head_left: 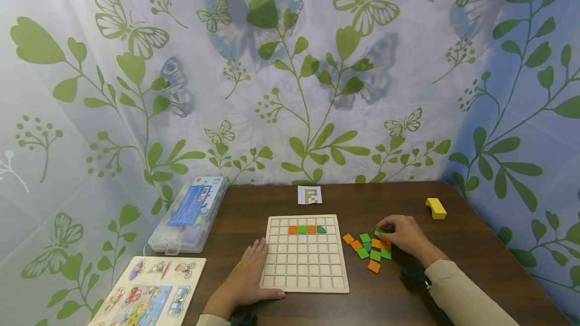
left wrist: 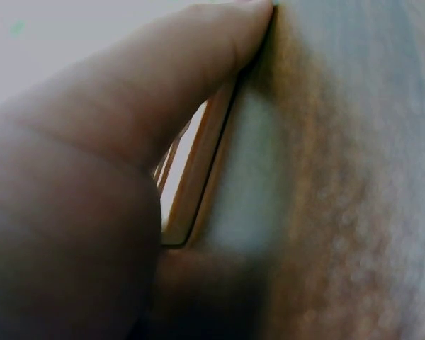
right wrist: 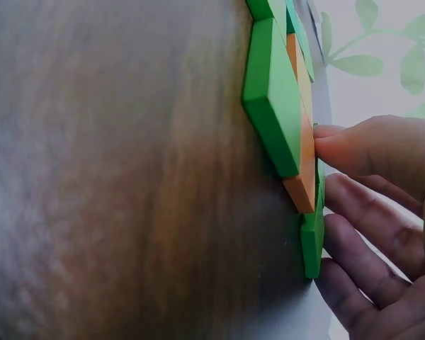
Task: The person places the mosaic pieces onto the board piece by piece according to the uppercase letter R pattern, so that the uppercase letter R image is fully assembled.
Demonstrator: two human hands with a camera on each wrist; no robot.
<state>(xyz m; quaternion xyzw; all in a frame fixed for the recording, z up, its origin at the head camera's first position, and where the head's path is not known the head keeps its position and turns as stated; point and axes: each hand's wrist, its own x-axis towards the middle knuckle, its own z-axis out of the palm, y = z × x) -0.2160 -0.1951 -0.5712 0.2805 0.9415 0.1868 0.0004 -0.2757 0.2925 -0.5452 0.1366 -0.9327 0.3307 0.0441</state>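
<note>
My left hand [head_left: 244, 278] lies along the left edge of a pale wooden grid board [head_left: 302, 288], fingers straight and thumb at the lower corner. In the left wrist view the thumb [left wrist: 177, 64] crosses the board's edge. One row of the board bears an orange tile [head_left: 292, 229], a green tile [head_left: 302, 229], a second orange tile [head_left: 311, 229] and a darker green rounded piece [head_left: 320, 229]. My right hand [head_left: 405, 235] is at the far right of a loose tile pile, its relaxed fingertips at a green tile [right wrist: 312, 241], thumb beside an orange tile [right wrist: 306, 152].
A small pattern card [head_left: 309, 195] lies behind the board. At the left are a clear plastic box [head_left: 190, 215] with a blue label and a picture puzzle board [head_left: 149, 286]. A yellow arched block [head_left: 436, 209] stands at the right; a patterned curtain [head_left: 290, 89] hangs behind the table.
</note>
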